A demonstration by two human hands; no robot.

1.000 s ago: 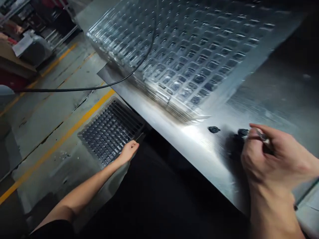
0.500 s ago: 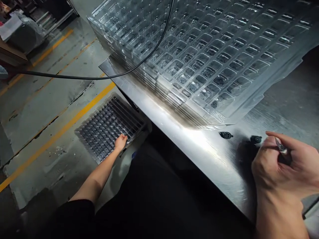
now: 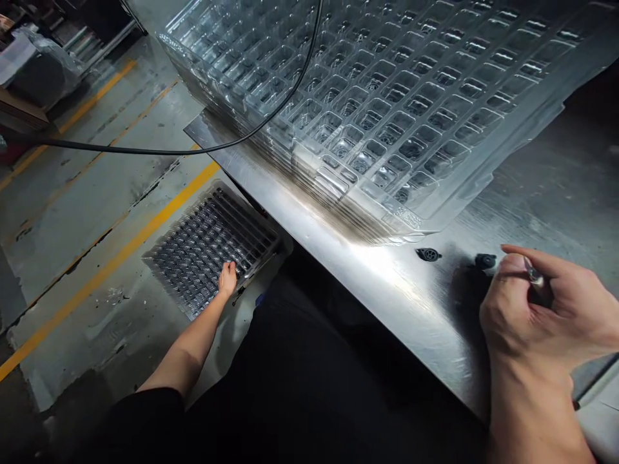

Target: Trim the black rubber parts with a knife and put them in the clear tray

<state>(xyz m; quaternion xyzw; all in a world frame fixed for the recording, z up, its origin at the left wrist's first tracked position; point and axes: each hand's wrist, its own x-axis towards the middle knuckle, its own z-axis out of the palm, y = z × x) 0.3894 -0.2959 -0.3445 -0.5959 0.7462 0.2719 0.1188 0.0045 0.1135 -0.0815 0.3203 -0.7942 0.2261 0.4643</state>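
Observation:
My left hand [image 3: 227, 279] reaches down to the low tray of dark parts [image 3: 203, 238], its fingers pinched together at the tray's right side; whatever they grip is too small to tell. Over the metal table [image 3: 387, 290], my right hand [image 3: 536, 303] is curled around a slim metal-tipped tool [image 3: 533, 274]. Two small black parts lie on the metal: a round one with two ears [image 3: 429, 254] and another [image 3: 485, 261] close to my right fingertips. A stack of clear plastic trays [image 3: 377, 129] stands on the table, with dark round parts visible in some pockets.
A black cable [image 3: 232, 143] hangs across the view in front of the clear trays. The table's edge runs diagonally between the two work areas. Yellow lines [image 3: 159, 222] mark the floor. At the upper left is a plastic-covered bin [image 3: 43, 67].
My left hand has shifted slightly left over the low tray. The table, clear trays and right hand appear further left as the view moves; the right hand keeps its hold on the tool.

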